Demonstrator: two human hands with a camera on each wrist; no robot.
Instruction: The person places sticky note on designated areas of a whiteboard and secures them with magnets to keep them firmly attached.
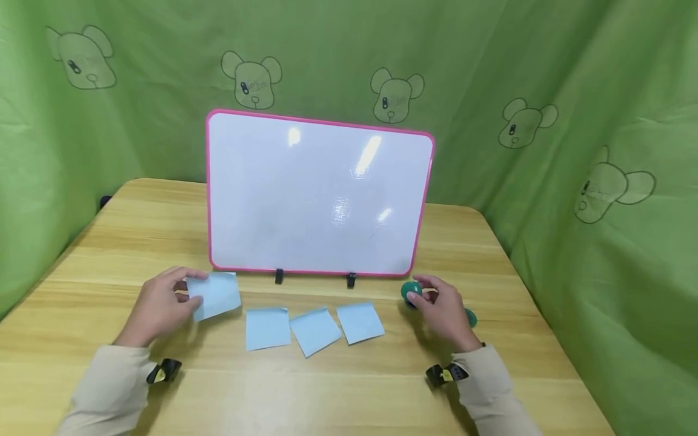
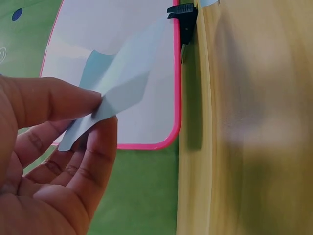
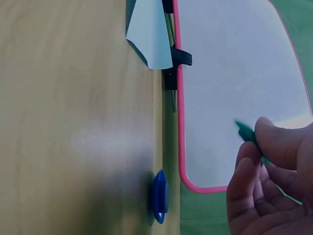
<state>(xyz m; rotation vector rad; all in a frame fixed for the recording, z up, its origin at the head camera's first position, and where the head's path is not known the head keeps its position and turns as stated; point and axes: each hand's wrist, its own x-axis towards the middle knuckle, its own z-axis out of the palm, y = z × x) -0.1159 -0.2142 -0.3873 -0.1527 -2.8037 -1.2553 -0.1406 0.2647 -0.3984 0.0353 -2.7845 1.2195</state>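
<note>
My left hand (image 1: 166, 304) pinches a light blue paper square (image 1: 217, 295) between thumb and fingers, held above the table left of the others. The left wrist view shows that paper (image 2: 128, 81) tilted and bent at the grip (image 2: 61, 142). At the right, my right hand (image 1: 443, 309) pinches a round green piece (image 1: 411, 290); the right wrist view shows the piece (image 3: 247, 133) edge-on between thumb and fingertips. A blue piece (image 3: 160, 197) lies on the table below that hand. Three more blue papers (image 1: 268, 329) lie in a row between the hands.
A whiteboard (image 1: 319, 194) with a pink frame stands upright behind the papers, on black feet (image 1: 279, 276). Another green piece (image 1: 471, 317) sits beside the right wrist, partly hidden. Green curtains (image 1: 327, 36) surround the wooden table (image 1: 262, 393).
</note>
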